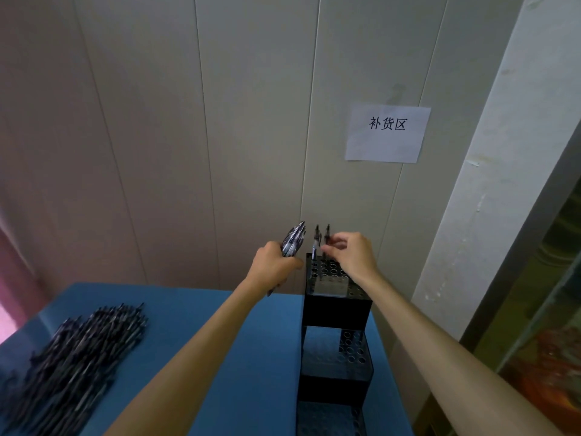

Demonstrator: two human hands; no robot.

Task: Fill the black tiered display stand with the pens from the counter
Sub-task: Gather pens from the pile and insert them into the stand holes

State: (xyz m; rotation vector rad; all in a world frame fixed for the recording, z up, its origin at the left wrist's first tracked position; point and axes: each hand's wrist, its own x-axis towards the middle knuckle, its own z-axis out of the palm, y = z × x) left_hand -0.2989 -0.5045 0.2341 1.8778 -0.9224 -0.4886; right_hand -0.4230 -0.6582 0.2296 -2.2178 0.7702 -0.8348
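Note:
The black tiered display stand [337, 309] rises at the right edge of the blue counter, its tiers pierced with round holes. Two pens stand upright in the back row of the top tier: one [315, 243] stands alone, and my right hand [353, 254] pinches the other [327, 236] near its top. My left hand [273, 267] grips a bundle of pens [294, 239] just left of the stand, their ends pointing up. A large heap of dark pens [75, 357] lies on the counter at the left.
The blue counter [220, 357] meets a beige panelled wall behind. A paper sign [387, 133] with printed characters hangs on the wall above the stand. A white pillar and a glass-fronted unit stand to the right.

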